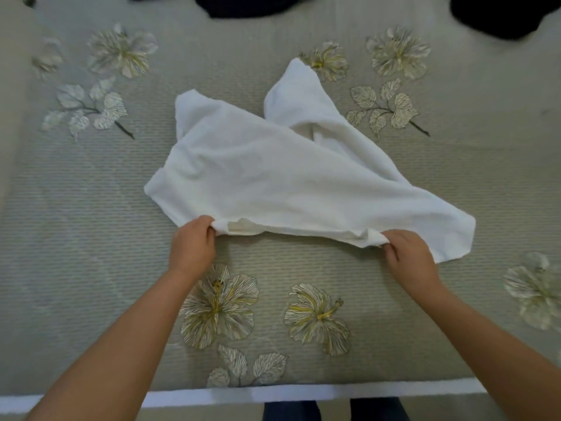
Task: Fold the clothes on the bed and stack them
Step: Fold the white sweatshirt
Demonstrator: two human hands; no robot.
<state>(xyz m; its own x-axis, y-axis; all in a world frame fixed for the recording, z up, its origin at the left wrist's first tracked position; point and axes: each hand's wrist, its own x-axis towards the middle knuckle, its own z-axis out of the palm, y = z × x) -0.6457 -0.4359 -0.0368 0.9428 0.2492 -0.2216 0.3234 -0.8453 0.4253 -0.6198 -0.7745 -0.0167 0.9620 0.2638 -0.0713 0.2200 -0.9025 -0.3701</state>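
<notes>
Head view, looking down. White garment (285,171) spread mid-bed, crumpled, not yet folded. Two lobes poking up toward 12 and 1 o'clock, maybe sleeves or legs, hard to say which. Far right corner trailing off to 4 o'clock, lying loose on the bedspread (91,208).

Left hand (192,242) at 7 o'clock of the cloth, fingers curled tight around the near hem, a small bunch of fabric pinched up. Right hand (406,256) at 5 o'clock, also clenched on the same hem, knuckles up, cloth gathered under the fingers. Hem stretched between the two, lifted just clear of the cover, a gap showing under it.

Looks soft, light, terry-like or fleecy. No stiffness at all: sags wherever unsupported, so likely to drape and slump rather than hold a crease. Not slippery by the look of the nap, a plain pinch enough to hold. Nothing fragile here. Best purchase probably at corners and hem ends, both at once, to keep the edge taut; a mid-hem grab would likely let the ends droop and twist.

Dark clothes (252,4) heaped at 12 o'clock along the far edge, another dark bundle (504,16) at 1 o'clock, both well apart from the white piece, neither folded as far as can be seen. No stack visible; early in the job, by this reckoning.
</notes>
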